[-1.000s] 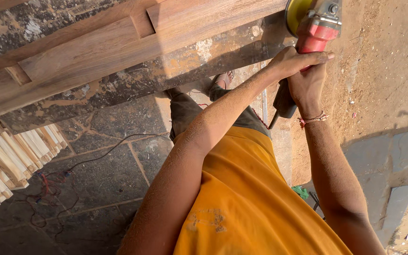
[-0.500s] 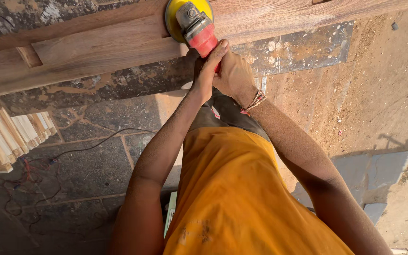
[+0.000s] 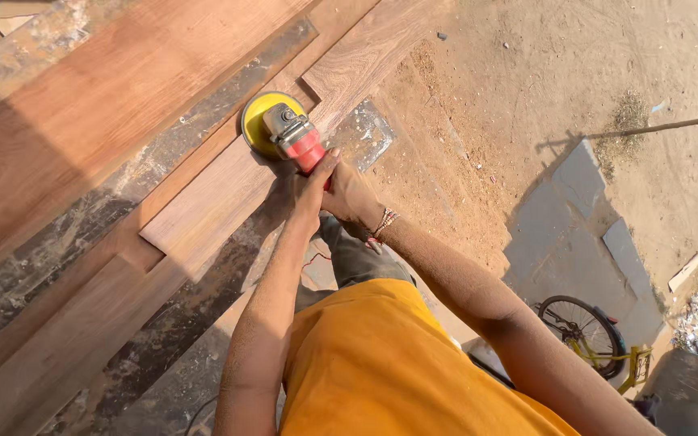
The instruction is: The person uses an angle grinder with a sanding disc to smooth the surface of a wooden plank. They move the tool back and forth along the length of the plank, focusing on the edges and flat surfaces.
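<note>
A red power sander (image 3: 294, 139) with a round yellow pad (image 3: 257, 123) rests flat on a reddish-brown wooden frame (image 3: 203, 202) lying on a stone bench. My left hand (image 3: 310, 187) grips the red body from below. My right hand (image 3: 354, 199), with a beaded band at the wrist, wraps the rear of the handle just beside the left. Both arms stretch forward over my orange shirt (image 3: 389, 363). The back of the tool's handle is hidden under my fingers.
A wide wooden plank (image 3: 82, 113) lies to the left of the frame. Sandy ground (image 3: 575, 73) spreads to the right, with grey stone slabs (image 3: 575, 218), a bicycle wheel with yellow frame (image 3: 587, 327), and litter at the far right edge.
The view has swung and the sander now sits lower on the frame's rail, further left across the wood. Both hands keep their grip on it.
</note>
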